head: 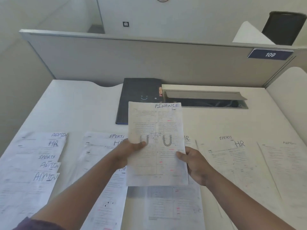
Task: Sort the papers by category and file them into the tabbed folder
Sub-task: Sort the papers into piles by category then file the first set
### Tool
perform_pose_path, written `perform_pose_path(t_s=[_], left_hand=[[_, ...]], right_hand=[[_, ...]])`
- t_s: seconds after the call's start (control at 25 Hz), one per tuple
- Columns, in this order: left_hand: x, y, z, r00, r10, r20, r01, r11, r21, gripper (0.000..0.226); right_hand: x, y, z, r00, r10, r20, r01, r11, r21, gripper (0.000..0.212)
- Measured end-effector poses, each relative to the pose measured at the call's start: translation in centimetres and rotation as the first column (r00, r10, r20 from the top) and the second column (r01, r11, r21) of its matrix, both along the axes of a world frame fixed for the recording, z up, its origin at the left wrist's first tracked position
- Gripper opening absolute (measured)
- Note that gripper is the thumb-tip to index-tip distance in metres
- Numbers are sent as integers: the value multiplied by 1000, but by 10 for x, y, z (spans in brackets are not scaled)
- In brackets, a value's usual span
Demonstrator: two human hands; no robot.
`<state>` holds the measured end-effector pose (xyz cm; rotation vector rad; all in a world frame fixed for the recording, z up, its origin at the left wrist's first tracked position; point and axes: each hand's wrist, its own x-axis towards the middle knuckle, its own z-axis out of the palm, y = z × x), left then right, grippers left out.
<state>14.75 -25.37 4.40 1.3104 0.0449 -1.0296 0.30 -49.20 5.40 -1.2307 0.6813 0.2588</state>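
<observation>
White desk [74, 103] w/ papers, grey partition [149, 63], both hands' [127, 150] grip holding FINANCE sheet [157, 130]

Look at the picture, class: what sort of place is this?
Probably an office cubicle: grey partition round a white desk, a number plate reading 109, and labelled papers laid out.

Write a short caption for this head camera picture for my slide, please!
Both hands, left and right, hold up a FINANCE sheet above labelled papers spread on the desk.

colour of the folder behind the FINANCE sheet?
Dark navy, near black, folder with a small light-blue smile mark; head view, the only one.
</observation>
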Motion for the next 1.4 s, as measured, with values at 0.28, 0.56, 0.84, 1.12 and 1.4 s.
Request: perform_pose_path(t_s=[0.28, 0.56, 0.84, 1.12, 1.4], left_hand=[[17, -36, -11, 1000, -11, -1, 11, 989, 151, 22], [46, -65, -8, 961, -92, 263, -37, 893, 449, 6], [97, -88, -37, 318, -697, 643, -259, 588, 766, 78], [117, -112, -69, 370, -817, 442, -230, 381, 896, 96], [121, -118, -74, 397, -800, 450, -291, 355, 889, 59]], right_hand=[[40, -33, -15, 978, -210, 19, 211, 971, -113, 22], [85, -98, -29, 929, -368, 24, 369, 924, -102, 21], [109, -142, -58, 861, -507, -37, 506, 862, -33, 26], [114, -151, -72, 885, -461, -73, 454, 886, -90, 22], [115, -154, -72, 901, -424, -96, 414, 904, -106, 21]])
